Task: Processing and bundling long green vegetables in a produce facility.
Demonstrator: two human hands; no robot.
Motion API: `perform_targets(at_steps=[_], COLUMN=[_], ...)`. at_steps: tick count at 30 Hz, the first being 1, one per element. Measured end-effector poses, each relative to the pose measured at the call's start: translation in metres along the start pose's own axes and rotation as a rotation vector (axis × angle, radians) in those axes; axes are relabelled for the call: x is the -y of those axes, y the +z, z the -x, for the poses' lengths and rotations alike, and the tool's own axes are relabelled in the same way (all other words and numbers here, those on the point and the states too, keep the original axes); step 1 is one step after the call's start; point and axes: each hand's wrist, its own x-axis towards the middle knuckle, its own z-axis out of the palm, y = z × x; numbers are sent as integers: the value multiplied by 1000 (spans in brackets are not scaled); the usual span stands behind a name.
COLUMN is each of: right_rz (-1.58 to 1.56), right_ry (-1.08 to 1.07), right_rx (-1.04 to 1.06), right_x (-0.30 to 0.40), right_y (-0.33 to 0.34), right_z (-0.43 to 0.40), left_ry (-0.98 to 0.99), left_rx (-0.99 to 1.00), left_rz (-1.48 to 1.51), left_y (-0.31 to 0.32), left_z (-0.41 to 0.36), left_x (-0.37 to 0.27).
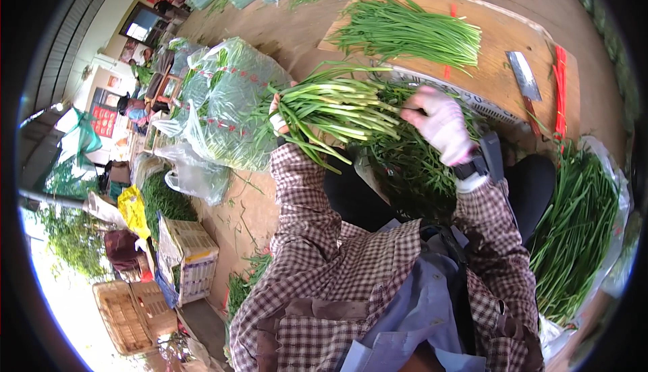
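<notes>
My left hand [278, 115], partly hidden by leaves, grips a loose bunch of green chives [334, 101], whose pale stem ends point right. My right hand [441, 125], in a light glove, is just right of those ends with its fingers curled; whether it pinches a stem cannot be told. Below both hands lies a heap of dark loose greens [410, 169]. A wooden board [498, 30] beyond carries a neat pile of chives [405, 33], a cleaver [525, 76] with a wooden handle and a bundle of red strips [560, 91].
At my right is an open plastic bag of long chives [577, 235]. Large clear plastic bags of greens [238, 88] stand to the left. Farther left are a white crate [195, 258], a wicker basket [121, 316] and a person [134, 106]. Another red strip [447, 71] lies under the chive pile.
</notes>
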Motion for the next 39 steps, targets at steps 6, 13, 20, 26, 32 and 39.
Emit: perform_targets(at_steps=[6,13,20,26,32,39], right_rz=[-276,882,482,743,734,776], right_ry=[50,499,-363,-375,-284,-2], right_rx=[-38,690,-162,-156,279,417], right_x=[-21,-73,68,4,-20,-18], right_y=[-25,-32,16,48,47,-27], right_z=[58,110,-36,-31,26,28], left_ry=[337,671,762,767,869,770], left_rx=[-359,-567,-546,-661,-719,-590], left_rz=[0,-108,-125,-32,-246,-497], left_y=[-2,97,147,164,156,225], left_z=[9,-18,-5,-22,-13,-33], left_x=[-33,-40,-17,44,58,104])
